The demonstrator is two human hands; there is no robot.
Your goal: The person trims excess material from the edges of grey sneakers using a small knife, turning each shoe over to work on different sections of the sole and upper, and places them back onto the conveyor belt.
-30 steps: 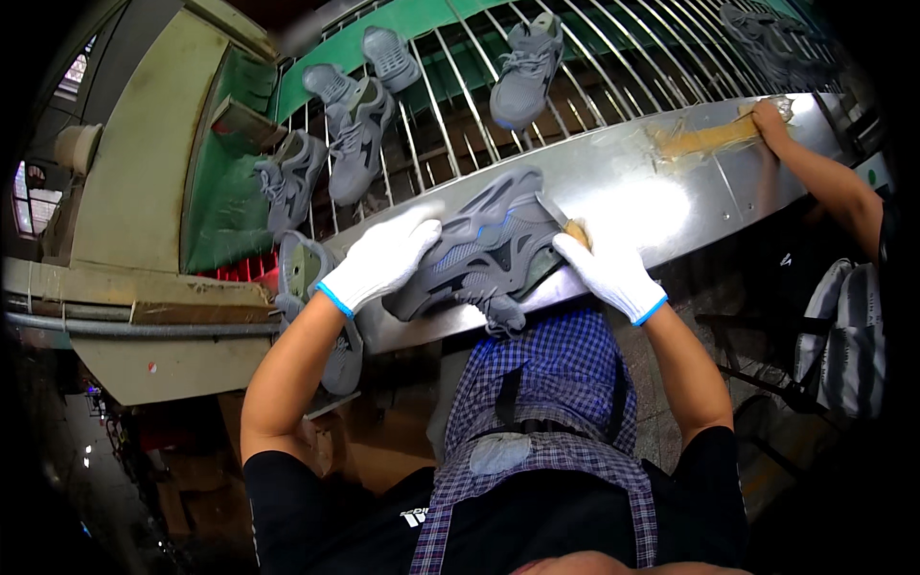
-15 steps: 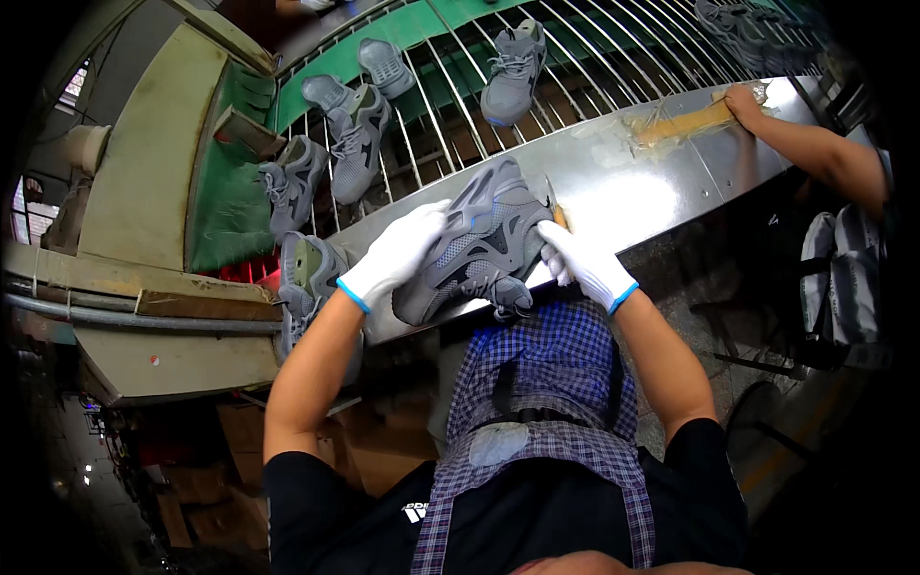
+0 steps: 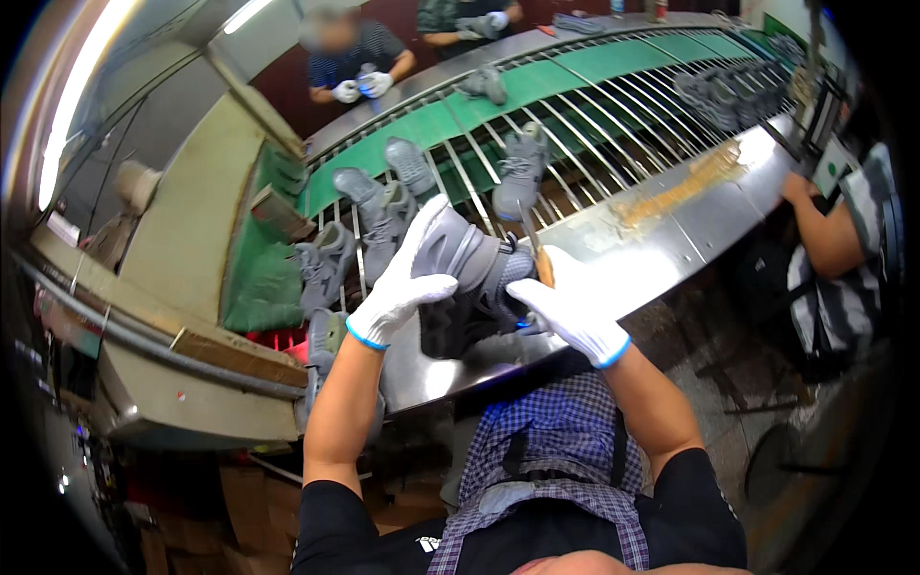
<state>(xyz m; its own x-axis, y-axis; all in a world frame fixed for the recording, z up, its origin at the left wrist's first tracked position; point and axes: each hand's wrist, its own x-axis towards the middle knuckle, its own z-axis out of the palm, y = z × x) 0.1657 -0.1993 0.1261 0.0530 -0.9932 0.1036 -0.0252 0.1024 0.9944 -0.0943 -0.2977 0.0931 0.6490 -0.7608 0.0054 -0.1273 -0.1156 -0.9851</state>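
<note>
Sneaker (image 3: 470,287), grey, sits lifted just above the steel desk (image 3: 671,240), left hand (image 3: 398,287) in a clenched grip on its heel, right hand (image 3: 570,307) grasping its toe end; finished-looking grey shoes (image 3: 383,206) lie on the conveyor rods (image 3: 594,125) beyond; this one seems mid-handling.

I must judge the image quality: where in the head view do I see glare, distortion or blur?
Head view: strong white glare on the steel table beside the right hand; the conveyor rods and table edge curve from fisheye; corners are black; the far person's face is blurred; the shoe and left hand look fairly sharp.
</note>
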